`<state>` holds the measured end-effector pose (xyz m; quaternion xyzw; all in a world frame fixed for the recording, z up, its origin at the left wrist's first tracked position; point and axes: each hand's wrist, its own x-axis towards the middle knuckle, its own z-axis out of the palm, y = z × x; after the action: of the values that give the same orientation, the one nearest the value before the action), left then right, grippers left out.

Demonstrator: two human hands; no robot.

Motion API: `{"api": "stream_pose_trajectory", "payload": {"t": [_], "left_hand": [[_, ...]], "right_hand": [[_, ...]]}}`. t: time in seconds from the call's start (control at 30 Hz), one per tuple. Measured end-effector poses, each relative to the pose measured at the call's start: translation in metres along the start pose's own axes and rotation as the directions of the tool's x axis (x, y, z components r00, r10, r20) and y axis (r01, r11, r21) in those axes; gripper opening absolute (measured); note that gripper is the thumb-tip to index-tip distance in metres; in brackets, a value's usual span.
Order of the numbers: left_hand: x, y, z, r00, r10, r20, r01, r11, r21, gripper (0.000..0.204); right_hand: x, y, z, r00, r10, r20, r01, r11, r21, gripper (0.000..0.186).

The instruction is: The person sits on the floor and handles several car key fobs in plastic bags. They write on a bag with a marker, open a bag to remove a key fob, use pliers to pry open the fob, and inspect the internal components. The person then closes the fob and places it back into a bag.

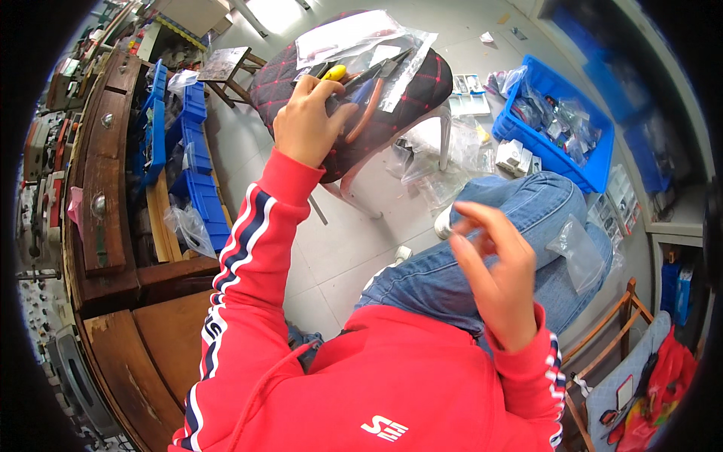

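Note:
My left hand (305, 124) reaches over a round black cushioned stool (425, 83) with red stitching. Its bent fingers touch or hover at a tool with a yellow handle end (334, 72); the thumb stands apart. The hand partly hides that tool. Beside it, pliers with reddish-brown handles (367, 113) and a blue-handled tool (363, 92) lie on clear plastic bags (399, 87). A white packet (343, 38) rests behind them. My right hand (501, 275) is raised above my jeans, slightly blurred, fingers apart and loosely bent, with nothing visible in it.
At the right stands a blue crate (602, 162) full of bagged items, with small white boxes (514, 157) before it. A clear bag (578, 256) lies on my leg. Blue bins (199, 147) and a wooden drawer cabinet (105, 181) line the left. A small wooden stool (224, 66) stands farther back.

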<state>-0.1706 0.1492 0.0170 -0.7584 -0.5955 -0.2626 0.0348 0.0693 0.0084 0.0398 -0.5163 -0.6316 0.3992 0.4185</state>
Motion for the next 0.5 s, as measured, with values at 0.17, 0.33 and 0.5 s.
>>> {"api": "stream_pose_trajectory", "payload": {"t": [0.17, 0.33, 0.5], "left_hand": [[0.005, -0.007, 0.008, 0.999, 0.034, 0.025, -0.035, 0.998, 0.046, 0.037], [0.003, -0.012, 0.0, 0.995, -0.018, 0.101, 0.006, 0.992, 0.123, 0.033], [0.003, -0.014, -0.008, 0.978, -0.049, 0.201, 0.024, 0.992, 0.124, 0.03]], "right_hand": [[0.065, 0.02, 0.055, 0.989, 0.037, 0.146, -0.065, 0.979, 0.194, 0.031], [0.106, 0.024, 0.084, 0.946, 0.222, 0.236, -0.282, 0.922, 0.265, 0.033], [0.125, 0.028, 0.098, 0.973, 0.195, 0.122, -0.199, 0.98, 0.02, 0.035]]}}
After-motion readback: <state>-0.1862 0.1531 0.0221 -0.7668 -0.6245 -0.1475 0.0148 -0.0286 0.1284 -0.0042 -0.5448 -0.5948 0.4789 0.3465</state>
